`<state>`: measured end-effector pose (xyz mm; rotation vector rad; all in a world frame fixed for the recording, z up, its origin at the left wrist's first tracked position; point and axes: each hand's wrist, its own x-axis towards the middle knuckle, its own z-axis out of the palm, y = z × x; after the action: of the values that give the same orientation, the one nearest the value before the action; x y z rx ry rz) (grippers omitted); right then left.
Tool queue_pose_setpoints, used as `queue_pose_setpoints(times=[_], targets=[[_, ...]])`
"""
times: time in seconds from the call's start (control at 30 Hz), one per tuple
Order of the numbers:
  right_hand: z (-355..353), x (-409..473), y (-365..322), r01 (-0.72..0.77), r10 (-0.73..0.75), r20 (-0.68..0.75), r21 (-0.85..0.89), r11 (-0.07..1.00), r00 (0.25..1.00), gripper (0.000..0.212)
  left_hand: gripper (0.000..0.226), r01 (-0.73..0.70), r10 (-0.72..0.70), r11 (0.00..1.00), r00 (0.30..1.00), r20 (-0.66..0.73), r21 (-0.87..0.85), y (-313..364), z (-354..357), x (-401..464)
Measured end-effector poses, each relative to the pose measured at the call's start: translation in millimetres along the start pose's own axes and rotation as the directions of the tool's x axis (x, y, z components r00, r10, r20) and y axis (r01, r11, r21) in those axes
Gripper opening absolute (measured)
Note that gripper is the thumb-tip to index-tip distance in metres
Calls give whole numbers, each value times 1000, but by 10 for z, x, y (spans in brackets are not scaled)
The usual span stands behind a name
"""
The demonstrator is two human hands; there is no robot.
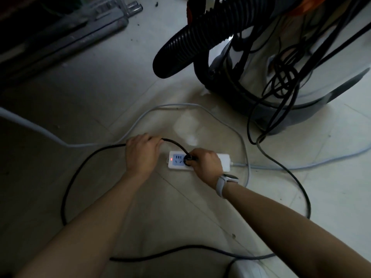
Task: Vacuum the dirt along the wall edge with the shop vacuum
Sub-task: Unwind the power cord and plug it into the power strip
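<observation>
A steel shop vacuum (285, 63) stands at the upper right with its black ribbed hose (192, 37) draped in front. On the tiled floor lies a white power strip (223, 160) with a red light lit. My right hand (206, 163) is closed on the black plug (188, 159) seated in the strip. My left hand (142, 153) grips the black power cord (80, 169) just left of the strip. The cord loops around to the left and back under my arms.
Grey cables (140, 121) curve across the floor around the strip. Loose black cords (281, 81) hang down the vacuum's side. Long metal and clear plastic parts (66, 35) lie at the top left, with dirt specks nearby. A white object (249, 269) sits at the bottom edge.
</observation>
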<state>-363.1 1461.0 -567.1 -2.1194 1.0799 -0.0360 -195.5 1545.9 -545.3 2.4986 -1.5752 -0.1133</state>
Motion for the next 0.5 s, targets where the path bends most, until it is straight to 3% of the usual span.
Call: queue_pose_setpoints(times=[0.1,0.17,0.27,0.37,0.5], targets=[[-124,-47,-40,23,-18,132,-37,999,991,28,40,14,-13,1000,998,66,-21,-38,-37,-102],[-293,-165,-108,-8,15,187,-40,999,982,37,31,98,-88,993,987,135,-70,60,-151,-138],[-659,-405,-283,-78,80,229,-17,997,970,33,41,234,-196,966,939,283,-111,339,-499,-224],[-1169,-664,-546,-153,152,276,-19,988,949,33,44,266,-173,941,910,377,-211,705,-1034,-308],[-1986,-971,-1009,-243,233,269,3,970,934,32,37,291,-155,895,914,376,-339,1199,-1975,-254]])
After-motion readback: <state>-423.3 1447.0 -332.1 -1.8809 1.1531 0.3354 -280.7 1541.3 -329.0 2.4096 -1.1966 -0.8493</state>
